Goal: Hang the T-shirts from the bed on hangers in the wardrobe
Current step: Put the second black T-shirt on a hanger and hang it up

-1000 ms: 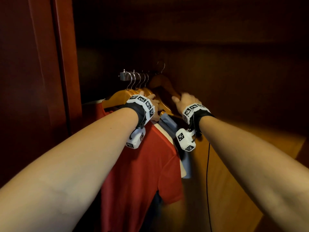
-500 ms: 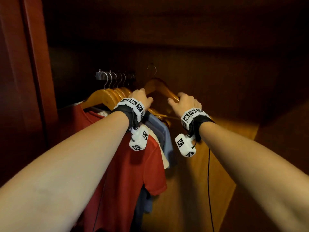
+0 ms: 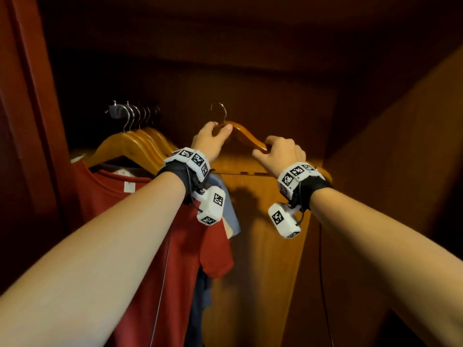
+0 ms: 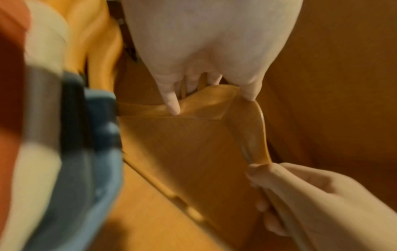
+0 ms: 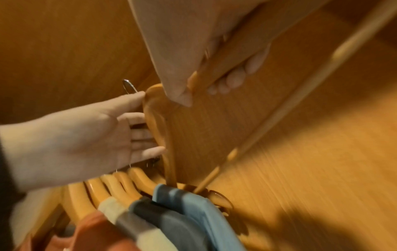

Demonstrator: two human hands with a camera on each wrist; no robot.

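I hold an empty wooden hanger [image 3: 246, 136] in both hands at the centre of the head view, clear of the other hangers. My left hand [image 3: 210, 140] pinches the hanger at its apex, thumb on the near face and fingers behind, just below the metal hook [image 3: 219, 111]. This grip controls the hook's direction. My right hand [image 3: 280, 152] wraps around the hanger's right shoulder, fingers curled under the wood, which steadies the frame and keeps it from swinging. The right wrist view confirms both grips.

The hook stands upright in open space right of centre. I cannot tell whether it bears on a rail, since that area is dark. I judge that the hanger is being taken out to receive the next T-shirt.

At the centre left of the head view, a packed row of wooden hangers [image 3: 135, 146] hangs by its hooks from a rail fitting [image 3: 116, 112]. These carry garments already done: a red T-shirt [image 3: 150, 221] nearest me, with a cream one, a dark one and a light blue T-shirt [image 3: 226, 209] behind it, as the right wrist view shows. They are pushed toward the left to leave working space on the right.

No loose T-shirt and no bed appear in any view. The wardrobe side panel [image 3: 400, 171] fills the right of the frame.
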